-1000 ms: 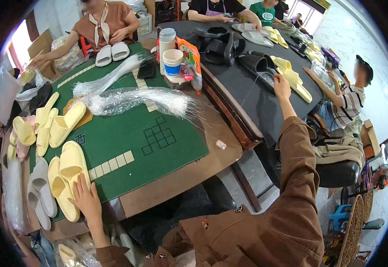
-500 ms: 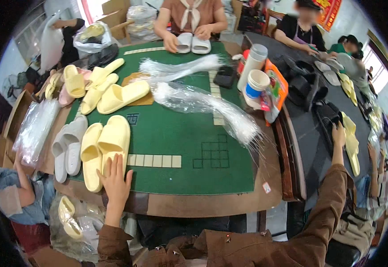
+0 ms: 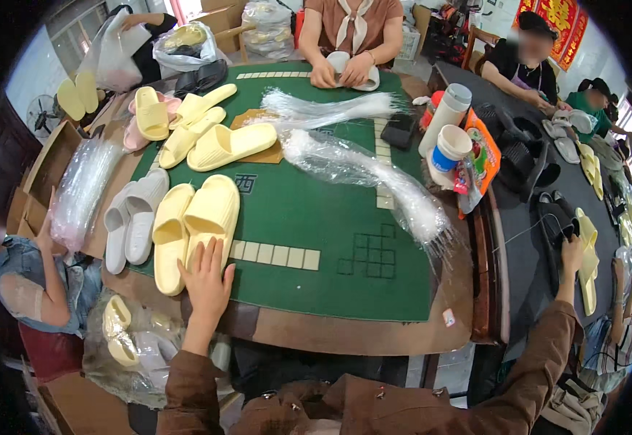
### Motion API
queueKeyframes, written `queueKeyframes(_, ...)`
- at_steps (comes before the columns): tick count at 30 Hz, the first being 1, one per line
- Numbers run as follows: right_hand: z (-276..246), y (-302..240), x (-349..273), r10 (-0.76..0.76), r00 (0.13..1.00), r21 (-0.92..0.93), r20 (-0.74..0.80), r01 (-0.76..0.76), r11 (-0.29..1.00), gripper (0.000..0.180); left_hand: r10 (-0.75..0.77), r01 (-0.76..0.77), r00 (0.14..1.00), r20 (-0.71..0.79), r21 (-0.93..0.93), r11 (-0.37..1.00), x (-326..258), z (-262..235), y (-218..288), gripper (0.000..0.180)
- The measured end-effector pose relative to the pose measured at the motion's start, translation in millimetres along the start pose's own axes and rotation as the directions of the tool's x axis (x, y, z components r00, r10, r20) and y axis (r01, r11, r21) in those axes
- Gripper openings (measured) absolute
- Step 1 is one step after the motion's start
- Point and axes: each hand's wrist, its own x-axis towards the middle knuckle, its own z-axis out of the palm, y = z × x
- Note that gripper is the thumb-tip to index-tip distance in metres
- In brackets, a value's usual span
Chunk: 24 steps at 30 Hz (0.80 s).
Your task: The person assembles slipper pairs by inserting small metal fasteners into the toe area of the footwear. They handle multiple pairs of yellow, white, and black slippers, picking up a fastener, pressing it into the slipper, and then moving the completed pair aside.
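Observation:
My left hand (image 3: 209,284) rests with fingers spread on the heel of a pale yellow slipper (image 3: 213,206), the right one of a pair standing side by side on the green mat (image 3: 316,290). My right arm reaches over to the dark table, where my right hand (image 3: 572,257) has its fingers curled at the edge of a black slipper (image 3: 550,250). A thin white strand (image 3: 522,230) loops beside that slipper. Close to my right hand lies a yellow slipper (image 3: 588,264). Left of the yellow pair stand two grey slippers (image 3: 142,217).
Two bundles of clear plastic ties (image 3: 374,174) lie across the mat. More yellow slippers (image 3: 233,145) sit at its far left. A bottle (image 3: 450,112) and a white tub (image 3: 450,148) stand at the right edge. A co-worker opposite handles a grey slipper (image 3: 367,78); others sit around.
The whole view has shifted, so the mat's things appear farther right. The co-worker opposite has lifted and turned a grey slipper. The thin strand near my right hand now shows. My left hand stays on the slipper.

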Motion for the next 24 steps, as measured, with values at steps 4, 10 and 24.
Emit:
queueKeyframes(4,-22,7,-49,-0.044,0.989,0.113,0.138,0.028,0.993,0.048,0.000,0.000,1.000,0.017,0.020,1.000,-5,0,-6,0.055)
queueKeyframes(10,-46,32,-129,-0.079,0.974,0.263,0.211,0.021,0.965,0.054,0.027,-0.027,1.000,-0.011,0.028,0.999,-8,5,-12,0.052)
queueKeyframes(24,-127,-64,-198,-0.263,0.955,0.547,0.137,0.148,0.824,0.028,0.045,-0.043,0.998,-0.049,0.040,0.998,-11,9,-15,0.049)
